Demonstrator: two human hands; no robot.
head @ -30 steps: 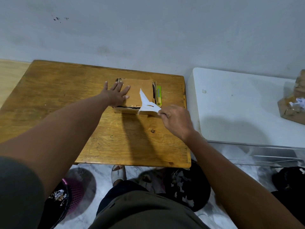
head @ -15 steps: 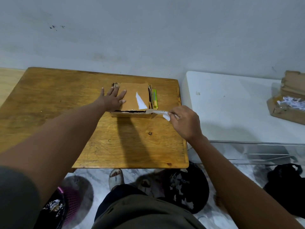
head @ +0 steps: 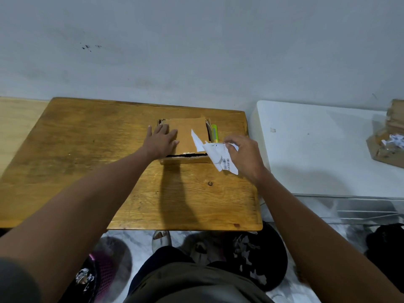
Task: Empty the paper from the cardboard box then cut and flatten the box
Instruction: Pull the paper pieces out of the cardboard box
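Note:
A small brown cardboard box [head: 185,130] lies on the wooden table [head: 87,160] near its far right corner. My left hand [head: 162,138] presses flat on the box's left half, fingers spread. My right hand [head: 242,156] pinches a torn white label [head: 220,158] with a barcode, lifted clear of the box's front right corner. A white scrap of label [head: 196,141] still sticks to the box top. A green utility knife [head: 215,133] lies against the box's right side.
A white table [head: 317,154] stands to the right, with another cardboard box [head: 387,145] holding crumpled paper at its far edge. Below the wooden table are a black bag with paper scraps [head: 260,254], a pink basket [head: 102,270] and my foot [head: 161,238].
My right hand has peeled the white label off the box's front edge and raised it to the right. My left hand stays pressed on the box.

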